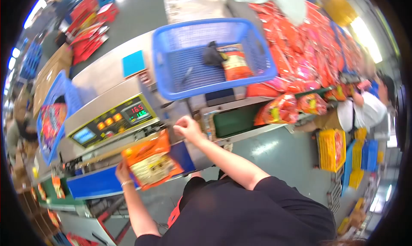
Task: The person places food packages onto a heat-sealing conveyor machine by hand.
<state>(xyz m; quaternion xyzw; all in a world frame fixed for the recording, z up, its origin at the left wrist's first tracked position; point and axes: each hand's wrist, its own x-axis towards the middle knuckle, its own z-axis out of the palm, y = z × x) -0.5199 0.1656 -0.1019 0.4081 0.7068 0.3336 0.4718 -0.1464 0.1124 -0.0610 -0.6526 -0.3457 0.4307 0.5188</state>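
Note:
An orange printed bag (154,162) with a pale label area is tilted at the front of the machine with a lit control panel (113,121). My left hand (123,173) grips its left edge, the fingers partly hidden behind it. To the right of the bag and apart from it, my right hand (187,129) is raised, fingers curled together in a pinch. Whether anything tiny is between those fingertips I cannot make out. Below the bag runs a blue belt (101,181).
Beyond the machine stands a blue basket (161,76) holding an orange bag (236,63) and a dark crumpled item (212,55). Many red-orange bags (300,44) are heaped at right, beside a green conveyor (236,122). Another person (365,106) works farther right.

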